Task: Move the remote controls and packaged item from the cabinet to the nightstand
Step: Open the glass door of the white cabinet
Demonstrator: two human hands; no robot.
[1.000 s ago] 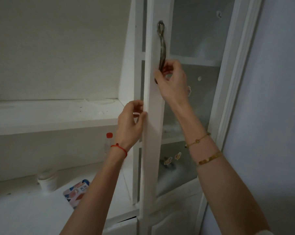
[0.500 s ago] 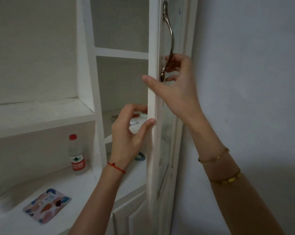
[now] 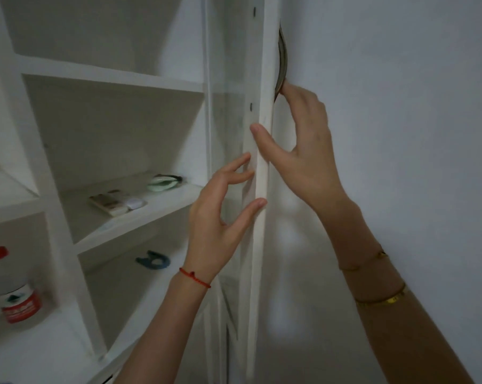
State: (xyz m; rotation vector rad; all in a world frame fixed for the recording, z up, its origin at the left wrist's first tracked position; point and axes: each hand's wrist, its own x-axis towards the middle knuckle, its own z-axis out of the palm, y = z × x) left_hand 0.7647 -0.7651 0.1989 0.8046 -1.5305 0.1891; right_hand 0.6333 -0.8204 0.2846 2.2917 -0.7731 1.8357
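Observation:
The white cabinet door [image 3: 262, 151] stands swung wide, seen edge-on. My right hand [image 3: 303, 145] has its fingers behind the metal door handle [image 3: 282, 59] and its thumb on the door's edge. My left hand [image 3: 223, 206] rests fingertips and thumb against the door edge, fingers apart, holding nothing. On the middle shelf [image 3: 156, 212] inside lie two remote controls [image 3: 109, 202], a small white item [image 3: 136, 203] beside them, and a greenish packaged item [image 3: 163, 182] further back.
A blue ring-shaped object [image 3: 152, 260] lies on the lower shelf. A water bottle with a red cap [image 3: 12, 289] stands in the left compartment. A plain wall [image 3: 400, 134] is close behind the door on the right.
The door has swung from nearly closed to wide, towards the wall, revealing the shelves and the remotes. Both hands followed the door's edge to the right.

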